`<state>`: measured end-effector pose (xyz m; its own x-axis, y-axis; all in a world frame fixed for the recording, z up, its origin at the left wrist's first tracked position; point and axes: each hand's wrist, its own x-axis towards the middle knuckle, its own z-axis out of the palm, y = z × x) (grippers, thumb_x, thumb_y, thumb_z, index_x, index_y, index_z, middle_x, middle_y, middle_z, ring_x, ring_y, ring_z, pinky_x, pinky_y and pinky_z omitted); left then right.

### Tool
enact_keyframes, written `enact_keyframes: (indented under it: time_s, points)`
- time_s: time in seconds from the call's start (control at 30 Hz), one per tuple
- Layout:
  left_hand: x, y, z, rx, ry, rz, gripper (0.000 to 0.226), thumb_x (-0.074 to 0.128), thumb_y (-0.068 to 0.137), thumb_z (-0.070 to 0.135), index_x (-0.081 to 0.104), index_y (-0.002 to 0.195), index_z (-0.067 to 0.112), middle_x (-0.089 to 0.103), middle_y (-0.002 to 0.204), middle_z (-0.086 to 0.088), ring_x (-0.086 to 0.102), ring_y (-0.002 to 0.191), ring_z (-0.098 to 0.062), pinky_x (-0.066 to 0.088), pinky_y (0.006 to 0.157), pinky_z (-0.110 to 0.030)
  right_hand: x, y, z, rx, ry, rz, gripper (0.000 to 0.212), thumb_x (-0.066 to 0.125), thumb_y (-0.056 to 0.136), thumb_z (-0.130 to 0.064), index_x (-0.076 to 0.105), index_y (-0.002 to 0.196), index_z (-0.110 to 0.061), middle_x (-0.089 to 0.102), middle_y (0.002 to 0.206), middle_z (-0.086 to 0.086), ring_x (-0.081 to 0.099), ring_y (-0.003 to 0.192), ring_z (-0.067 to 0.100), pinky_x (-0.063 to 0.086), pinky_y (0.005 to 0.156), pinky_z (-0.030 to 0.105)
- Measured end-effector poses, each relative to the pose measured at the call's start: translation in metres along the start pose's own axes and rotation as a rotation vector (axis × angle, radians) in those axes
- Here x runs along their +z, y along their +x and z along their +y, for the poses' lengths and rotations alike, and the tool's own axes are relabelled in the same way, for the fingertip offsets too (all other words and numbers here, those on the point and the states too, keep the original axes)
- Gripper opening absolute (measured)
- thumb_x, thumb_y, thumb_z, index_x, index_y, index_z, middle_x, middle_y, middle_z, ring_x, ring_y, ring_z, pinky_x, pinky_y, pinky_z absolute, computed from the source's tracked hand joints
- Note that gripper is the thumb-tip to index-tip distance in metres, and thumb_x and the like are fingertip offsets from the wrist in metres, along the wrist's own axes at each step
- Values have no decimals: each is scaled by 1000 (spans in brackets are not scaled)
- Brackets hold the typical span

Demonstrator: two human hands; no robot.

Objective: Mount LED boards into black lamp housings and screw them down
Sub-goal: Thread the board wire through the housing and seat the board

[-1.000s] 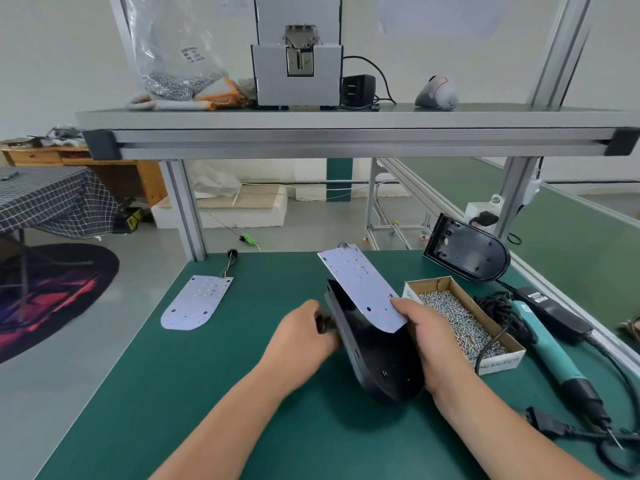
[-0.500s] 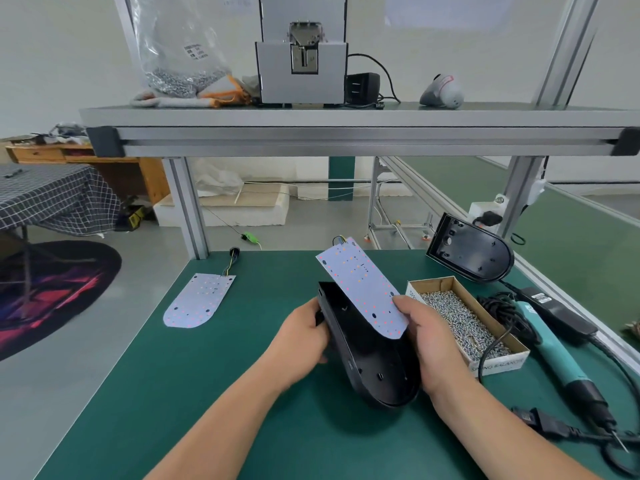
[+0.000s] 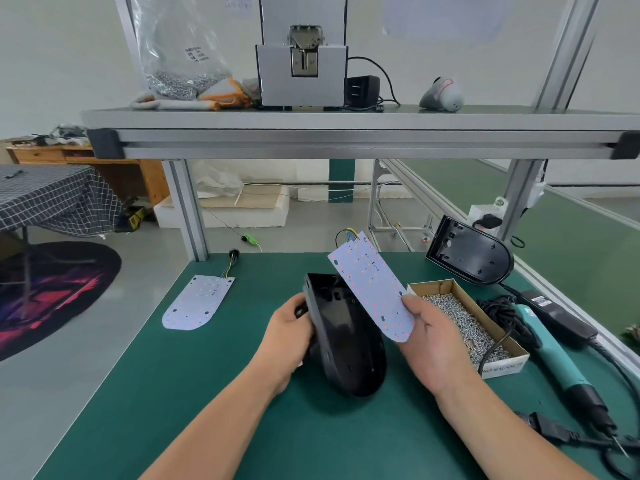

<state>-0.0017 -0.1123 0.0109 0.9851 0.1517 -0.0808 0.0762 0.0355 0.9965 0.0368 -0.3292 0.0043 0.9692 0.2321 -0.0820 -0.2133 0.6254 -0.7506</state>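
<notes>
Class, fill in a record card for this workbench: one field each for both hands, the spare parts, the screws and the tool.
Left hand: grips black housing, tipped up on the green table
Right hand: pinches LED board above that housing, not yet seated
Spare board: flat on table, far left
Spare housing: back right, propped up
Screws: in open cardboard box, right of right hand
Screwdriver: teal, lying right of box, untouched
</notes>
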Motion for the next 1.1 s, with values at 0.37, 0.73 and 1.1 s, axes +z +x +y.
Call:
enact_keyframes:
  time_s: [0.37,0.73,1.1]
  points:
    - [-33,19,-2,53,51,77,27,55,108,31,78,95,36,38,60,3,36,49,-17,37,50,-28,1,-3,-6,-98,-304,191,20,59,80,-16,78,82,-24,78,99,6,71,76,19,46,66,33]
    - [-43,23,-7,115,148,178,25,61,99,13,80,97,29,78,81,6,67,68,-12,52,60,-21,-2,-1,-2,-234,-701,227,38,59,90,0,82,91,-31,80,98,-5,70,92,11,49,85,36]
    - [-43,21,-4,136,79,94,22,53,97,24,75,95,25,48,66,-1,40,60,-17,36,61,-33,23,-12,-2,-511,-1035,137,53,54,97,-54,58,144,-30,55,145,-25,43,138,-10,33,113,20]
